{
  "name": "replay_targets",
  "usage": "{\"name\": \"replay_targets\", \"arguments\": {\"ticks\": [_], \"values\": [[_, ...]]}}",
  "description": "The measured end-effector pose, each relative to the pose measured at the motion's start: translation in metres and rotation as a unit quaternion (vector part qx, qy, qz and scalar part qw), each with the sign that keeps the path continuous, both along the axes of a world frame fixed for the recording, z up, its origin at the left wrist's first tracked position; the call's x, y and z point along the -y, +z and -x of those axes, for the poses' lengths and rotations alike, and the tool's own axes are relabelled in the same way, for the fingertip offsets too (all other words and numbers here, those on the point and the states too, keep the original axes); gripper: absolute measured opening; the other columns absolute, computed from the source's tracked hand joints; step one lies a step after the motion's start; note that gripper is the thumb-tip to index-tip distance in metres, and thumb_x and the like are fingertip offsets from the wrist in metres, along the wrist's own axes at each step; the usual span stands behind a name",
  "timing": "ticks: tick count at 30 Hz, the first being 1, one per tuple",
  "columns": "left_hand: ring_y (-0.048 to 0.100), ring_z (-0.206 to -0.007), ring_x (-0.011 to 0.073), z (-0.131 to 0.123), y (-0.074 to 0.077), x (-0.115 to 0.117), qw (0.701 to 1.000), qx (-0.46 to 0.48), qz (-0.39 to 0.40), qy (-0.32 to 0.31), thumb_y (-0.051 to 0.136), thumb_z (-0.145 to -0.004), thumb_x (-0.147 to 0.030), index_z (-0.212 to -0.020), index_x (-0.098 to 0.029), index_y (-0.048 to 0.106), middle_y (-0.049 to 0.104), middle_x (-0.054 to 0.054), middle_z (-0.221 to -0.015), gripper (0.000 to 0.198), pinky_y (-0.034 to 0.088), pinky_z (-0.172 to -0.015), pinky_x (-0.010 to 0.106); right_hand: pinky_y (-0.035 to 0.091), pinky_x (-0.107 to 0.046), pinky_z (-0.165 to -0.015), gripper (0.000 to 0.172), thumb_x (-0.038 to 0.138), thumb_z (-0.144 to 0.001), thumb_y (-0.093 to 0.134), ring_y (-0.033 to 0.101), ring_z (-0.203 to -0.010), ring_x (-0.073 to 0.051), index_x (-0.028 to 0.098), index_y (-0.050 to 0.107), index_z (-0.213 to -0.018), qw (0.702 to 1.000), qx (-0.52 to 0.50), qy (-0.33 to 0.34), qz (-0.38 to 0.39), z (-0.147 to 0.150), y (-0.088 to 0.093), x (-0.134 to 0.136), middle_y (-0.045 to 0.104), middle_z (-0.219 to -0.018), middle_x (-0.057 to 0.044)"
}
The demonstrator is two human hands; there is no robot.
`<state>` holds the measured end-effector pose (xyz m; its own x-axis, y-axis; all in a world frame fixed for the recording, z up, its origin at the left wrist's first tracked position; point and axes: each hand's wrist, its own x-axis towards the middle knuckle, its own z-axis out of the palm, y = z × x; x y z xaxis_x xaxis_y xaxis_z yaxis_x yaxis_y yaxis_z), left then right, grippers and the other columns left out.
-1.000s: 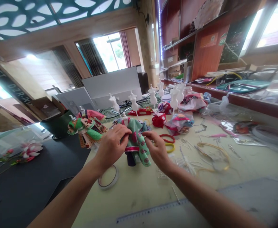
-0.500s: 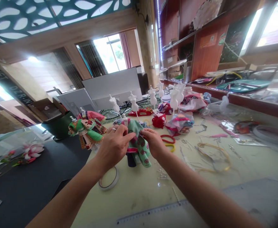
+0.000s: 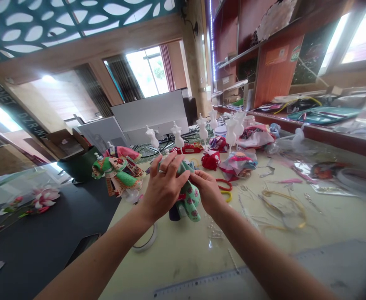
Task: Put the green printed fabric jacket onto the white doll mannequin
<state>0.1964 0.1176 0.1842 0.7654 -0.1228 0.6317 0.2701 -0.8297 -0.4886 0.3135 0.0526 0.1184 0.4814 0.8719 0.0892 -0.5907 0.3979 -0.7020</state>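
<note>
A small green doll dress (image 3: 191,200) with a floral sleeve and a red band hangs on a miniature mannequin in front of me. Its upper part is mostly covered by my left hand (image 3: 167,185), which wears a ring and has its fingers bent over the shoulder, pinching the cloth. From the other side, my right hand (image 3: 206,187) grips the green fabric between thumb and fingers. Beneath the dress shows the dark lower part (image 3: 174,213) of the figure. To the left stands another dressed mannequin (image 3: 117,175) in green, cream and red.
Bare white mannequins (image 3: 203,129) stand behind my hands. A tape roll (image 3: 151,241), red-handled scissors (image 3: 223,184), a clear ruler (image 3: 201,285) and folded fabric (image 3: 239,163) lie on the pale mat. A phone (image 3: 83,249) and an artificial flower (image 3: 45,196) are on the dark surface at left.
My left hand has shifted right and over the top of the dress, covering the mannequin's neck and bodice. My right hand stays at the green cloth. The view has tilted slightly.
</note>
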Motion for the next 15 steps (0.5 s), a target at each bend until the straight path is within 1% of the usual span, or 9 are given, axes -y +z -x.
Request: {"name": "replay_targets", "arguments": {"ticks": [2, 9, 12, 15], "values": [[0.04, -0.127, 0.0304, -0.001, -0.002, -0.001, 1.0, -0.011, 0.006, -0.005, 0.052, -0.085, -0.015, -0.096, -0.018, 0.066, 0.052, 0.014, -0.13, 0.018, 0.026, -0.106, 0.052, 0.042, -0.026, -0.058, 0.019, 0.03, -0.063, 0.076, 0.053, -0.057, -0.012, 0.018, 0.062, -0.069, 1.0, -0.006, 0.002, -0.005, 0.0, 0.0, 0.001, 0.06, -0.061, 0.003], [0.047, -0.122, 0.0293, 0.0, -0.011, -0.002, 1.0, 0.013, -0.002, -0.012, 0.056, -0.084, -0.018, -0.092, -0.017, 0.067, 0.059, 0.013, -0.124, 0.014, 0.028, -0.106, 0.051, 0.042, -0.025, -0.06, 0.019, 0.028, -0.061, 0.077, 0.052, -0.059, -0.011, 0.017, 0.063, -0.066, 1.0, -0.019, 0.009, -0.01, -0.001, 0.002, 0.003, 0.059, -0.061, 0.002], [0.044, -0.125, 0.0283, 0.0, -0.017, -0.001, 0.999, 0.021, 0.024, -0.005, 0.055, -0.084, -0.015, -0.088, -0.018, 0.067, 0.057, 0.012, -0.127, 0.013, 0.026, -0.108, 0.05, 0.042, -0.025, -0.06, 0.019, 0.028, -0.062, 0.077, 0.052, -0.061, -0.011, 0.017, 0.064, -0.068, 1.0, -0.018, 0.011, -0.008, -0.002, -0.001, 0.002, 0.06, -0.063, 0.002], [0.036, -0.132, 0.0304, -0.001, -0.022, 0.004, 0.997, 0.047, 0.065, 0.016, 0.053, -0.084, -0.014, -0.083, -0.017, 0.067, 0.051, 0.012, -0.135, 0.014, 0.022, -0.11, 0.053, 0.042, -0.026, -0.061, 0.018, 0.029, -0.063, 0.077, 0.053, -0.062, -0.012, 0.017, 0.065, -0.069, 1.0, -0.013, 0.017, -0.009, -0.002, -0.004, 0.001, 0.061, -0.065, 0.001]]}}
